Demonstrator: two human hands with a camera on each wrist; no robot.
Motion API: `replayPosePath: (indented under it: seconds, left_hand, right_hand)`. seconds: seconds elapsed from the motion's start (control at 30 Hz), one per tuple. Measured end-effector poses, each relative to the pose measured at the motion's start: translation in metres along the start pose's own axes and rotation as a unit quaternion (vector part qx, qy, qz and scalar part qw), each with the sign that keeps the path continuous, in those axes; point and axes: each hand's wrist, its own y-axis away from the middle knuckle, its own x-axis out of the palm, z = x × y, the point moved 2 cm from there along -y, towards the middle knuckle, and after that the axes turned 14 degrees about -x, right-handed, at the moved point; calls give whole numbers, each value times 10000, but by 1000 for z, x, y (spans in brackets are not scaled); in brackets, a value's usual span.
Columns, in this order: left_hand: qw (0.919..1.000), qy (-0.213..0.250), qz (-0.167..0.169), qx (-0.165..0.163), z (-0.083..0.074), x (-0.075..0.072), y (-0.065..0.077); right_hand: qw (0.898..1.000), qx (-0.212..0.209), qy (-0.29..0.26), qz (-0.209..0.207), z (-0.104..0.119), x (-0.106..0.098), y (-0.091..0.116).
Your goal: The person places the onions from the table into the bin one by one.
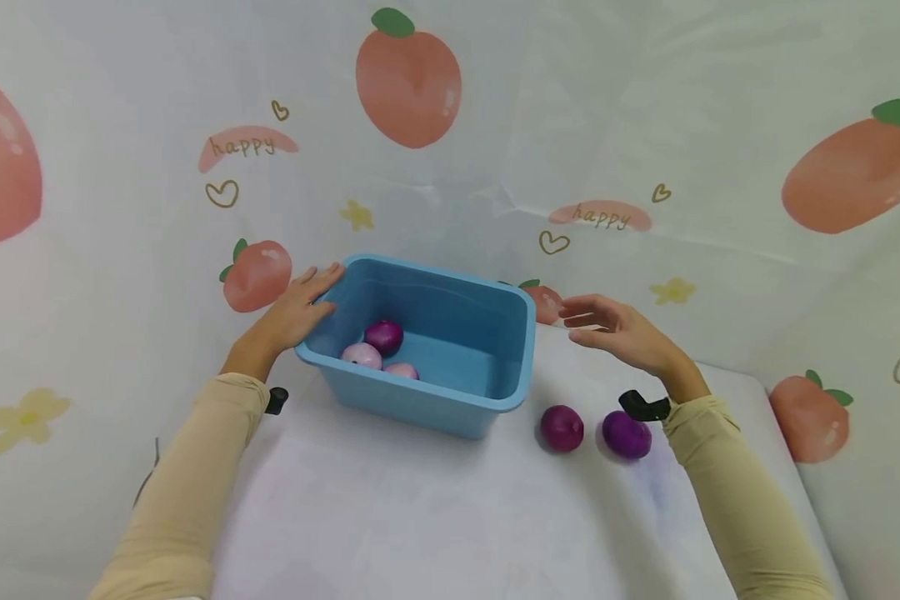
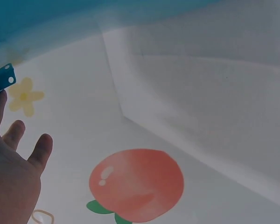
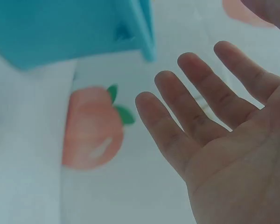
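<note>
A blue plastic bin [image 1: 420, 400] stands on the white table. My left hand [image 1: 294, 312] rests at the bin's left rim with its fingers stretched out. In the left wrist view, fingers of the left hand [image 2: 14, 172] reach up toward the blue plastic. Inside the bin lie a dark purple onion [image 1: 384, 337] and two paler pink round ones [image 1: 362, 356], partly hidden by the front wall. My right hand [image 1: 617, 332] hovers right of the bin, holding nothing; in the right wrist view the right hand [image 3: 224, 126] has its fingers spread, apart from the bin.
Two more purple onions, a reddish one [image 1: 562, 428] and a deeper violet one [image 1: 627, 434], lie on the table [image 1: 420, 517] right of the bin, below the right hand. A white cloth [image 1: 495, 108] printed with peaches, flowers and hearts hangs behind.
</note>
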Motion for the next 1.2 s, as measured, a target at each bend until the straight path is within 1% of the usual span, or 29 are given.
replayPosePath:
  seconds: [0.13,0.27,0.47,0.6,0.67,0.77,0.93,1.1,1.2]
  left_hand:
    - [10000,-29,-5,-7,-1,-1,-1]
    - [10000,-28,26,-42,-2,-2,0]
    - [10000,37,25,-51,-1,-2,2]
    - [10000,36,69,-39,-2,-1,2]
    - [10000,15,77,-34,-3,0,2]
    - [10000,1,70,-41,-4,-1,1]
    - [9999,9,96,-43,-4,-2,0]
    - [10000,32,92,-23,-3,-1,0]
    - [9999,61,81,-3,-3,-1,0]
  right_hand:
    - [9998,181,-45,-46,-16,1,26]
    - [9990,316,-241,-208,-33,11,45]
    - [9977,314,-291,-534,-57,36,61]
    - [9957,277,-229,-857,-70,53,68]
    - [9949,281,-231,-946,-74,60,71]
    - [9953,290,-282,-875,-80,70,73]
    - [9977,412,-160,-510,-86,83,75]
    - [9975,687,-103,-95,-86,92,74]
    - [9953,959,-54,118,-86,97,72]
